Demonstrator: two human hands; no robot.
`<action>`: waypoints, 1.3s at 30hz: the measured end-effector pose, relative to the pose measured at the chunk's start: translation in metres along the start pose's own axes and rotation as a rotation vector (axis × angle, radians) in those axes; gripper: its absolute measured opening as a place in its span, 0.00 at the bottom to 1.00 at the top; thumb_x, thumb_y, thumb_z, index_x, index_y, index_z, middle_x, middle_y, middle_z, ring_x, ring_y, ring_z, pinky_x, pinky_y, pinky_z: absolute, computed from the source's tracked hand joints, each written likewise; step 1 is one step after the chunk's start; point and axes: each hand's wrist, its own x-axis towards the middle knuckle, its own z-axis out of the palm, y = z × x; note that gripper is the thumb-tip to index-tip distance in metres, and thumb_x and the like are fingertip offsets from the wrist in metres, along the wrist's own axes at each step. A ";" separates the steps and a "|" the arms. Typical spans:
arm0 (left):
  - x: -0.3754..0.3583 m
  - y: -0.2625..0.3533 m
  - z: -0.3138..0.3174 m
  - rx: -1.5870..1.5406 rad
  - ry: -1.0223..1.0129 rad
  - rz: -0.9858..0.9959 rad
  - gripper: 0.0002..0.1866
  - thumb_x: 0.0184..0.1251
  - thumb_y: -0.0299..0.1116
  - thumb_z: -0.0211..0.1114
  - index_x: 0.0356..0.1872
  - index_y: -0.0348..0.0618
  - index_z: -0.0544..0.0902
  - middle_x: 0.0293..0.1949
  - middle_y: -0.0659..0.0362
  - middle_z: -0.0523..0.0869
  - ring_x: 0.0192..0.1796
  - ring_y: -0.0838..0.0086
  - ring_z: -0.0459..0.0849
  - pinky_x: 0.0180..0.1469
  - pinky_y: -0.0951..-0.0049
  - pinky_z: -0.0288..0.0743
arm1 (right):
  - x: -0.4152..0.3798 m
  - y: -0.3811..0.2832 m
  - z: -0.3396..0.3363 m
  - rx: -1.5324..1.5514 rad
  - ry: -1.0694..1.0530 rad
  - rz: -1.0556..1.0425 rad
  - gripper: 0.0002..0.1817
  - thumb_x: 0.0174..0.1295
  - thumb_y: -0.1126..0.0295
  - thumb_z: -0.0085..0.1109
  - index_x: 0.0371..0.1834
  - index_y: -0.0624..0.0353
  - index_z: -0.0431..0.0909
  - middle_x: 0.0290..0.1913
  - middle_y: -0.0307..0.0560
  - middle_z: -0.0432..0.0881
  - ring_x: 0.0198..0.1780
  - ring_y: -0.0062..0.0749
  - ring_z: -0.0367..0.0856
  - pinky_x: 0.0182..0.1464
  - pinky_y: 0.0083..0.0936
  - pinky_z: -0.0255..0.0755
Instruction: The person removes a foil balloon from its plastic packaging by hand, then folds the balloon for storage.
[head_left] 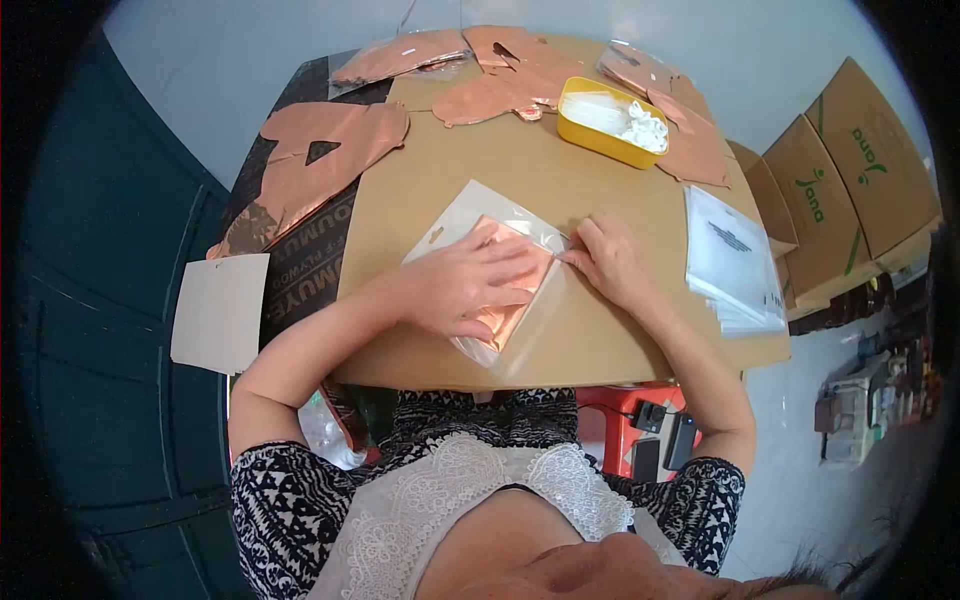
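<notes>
A clear plastic bag with a hang hole lies slanted on the cardboard-covered table. Inside it is a folded rose-gold foil piece. My left hand rests flat on the foil piece with its fingers spread. At the bag's right edge, my right hand has its thumb and index finger pinched together on the clear plastic; the other fingers are curled.
Flat rose-gold foil balloons lie along the left and back. A yellow container holds white items. Clear bags lie at right, a white card at left. Cardboard boxes stand beyond the table's right side.
</notes>
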 end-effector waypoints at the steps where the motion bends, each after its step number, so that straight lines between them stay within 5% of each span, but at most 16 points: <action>1: -0.003 0.005 -0.006 0.046 -0.020 -0.028 0.32 0.56 0.49 0.68 0.61 0.46 0.76 0.73 0.46 0.62 0.76 0.45 0.55 0.76 0.42 0.45 | -0.006 -0.002 0.001 -0.011 -0.007 -0.021 0.14 0.47 0.69 0.72 0.33 0.61 0.77 0.32 0.51 0.78 0.39 0.49 0.77 0.44 0.41 0.71; 4: -0.013 0.020 -0.022 0.172 -0.092 -0.163 0.34 0.51 0.47 0.73 0.61 0.49 0.76 0.73 0.46 0.61 0.76 0.45 0.54 0.76 0.41 0.44 | -0.018 -0.006 0.004 -0.021 0.028 -0.028 0.12 0.49 0.71 0.71 0.32 0.62 0.77 0.31 0.51 0.78 0.39 0.50 0.77 0.44 0.41 0.71; 10: -0.046 0.041 -0.002 0.208 0.144 -0.558 0.38 0.46 0.41 0.76 0.62 0.43 0.74 0.73 0.43 0.59 0.77 0.47 0.52 0.77 0.43 0.41 | -0.037 -0.035 -0.010 -0.001 -0.054 0.063 0.11 0.52 0.69 0.69 0.31 0.61 0.77 0.31 0.52 0.78 0.38 0.50 0.78 0.43 0.42 0.71; 13: -0.055 0.067 0.008 0.386 0.363 -0.658 0.32 0.49 0.35 0.74 0.57 0.40 0.76 0.68 0.42 0.67 0.72 0.45 0.62 0.73 0.43 0.52 | -0.047 -0.043 -0.012 0.000 -0.134 0.098 0.11 0.53 0.67 0.69 0.29 0.61 0.76 0.30 0.52 0.79 0.38 0.49 0.79 0.42 0.42 0.71; 16: -0.071 0.091 0.043 0.233 0.715 -0.592 0.24 0.49 0.29 0.71 0.51 0.39 0.80 0.59 0.44 0.77 0.63 0.48 0.74 0.63 0.47 0.67 | -0.049 -0.051 -0.023 0.031 -0.191 0.037 0.12 0.52 0.67 0.70 0.27 0.61 0.75 0.27 0.51 0.77 0.36 0.49 0.78 0.42 0.41 0.71; 18: -0.076 0.115 0.058 0.247 0.754 -0.482 0.17 0.49 0.25 0.68 0.44 0.35 0.82 0.50 0.47 0.83 0.52 0.52 0.81 0.50 0.54 0.75 | -0.046 -0.058 -0.027 -0.007 -0.134 -0.049 0.13 0.50 0.67 0.70 0.27 0.60 0.74 0.28 0.50 0.76 0.35 0.47 0.77 0.41 0.40 0.70; 21: -0.074 0.127 0.069 0.126 0.748 -0.309 0.14 0.48 0.22 0.68 0.39 0.31 0.83 0.44 0.48 0.84 0.49 0.55 0.82 0.48 0.57 0.75 | -0.034 -0.074 -0.027 0.005 -0.066 -0.211 0.14 0.47 0.68 0.71 0.29 0.59 0.73 0.30 0.49 0.74 0.35 0.46 0.75 0.40 0.38 0.69; 25: -0.076 0.131 0.070 0.110 0.715 -0.334 0.14 0.47 0.24 0.67 0.39 0.31 0.84 0.44 0.49 0.85 0.48 0.57 0.82 0.49 0.57 0.74 | -0.018 -0.092 -0.002 0.138 -0.050 -0.427 0.16 0.44 0.68 0.71 0.32 0.58 0.73 0.34 0.47 0.72 0.37 0.43 0.73 0.40 0.36 0.69; 39: -0.082 0.132 0.076 0.079 0.706 -0.332 0.18 0.46 0.25 0.67 0.42 0.33 0.83 0.50 0.50 0.85 0.49 0.57 0.82 0.50 0.56 0.73 | -0.003 -0.132 0.039 0.124 -0.102 -0.488 0.14 0.46 0.71 0.70 0.33 0.57 0.75 0.31 0.45 0.71 0.36 0.40 0.73 0.38 0.34 0.67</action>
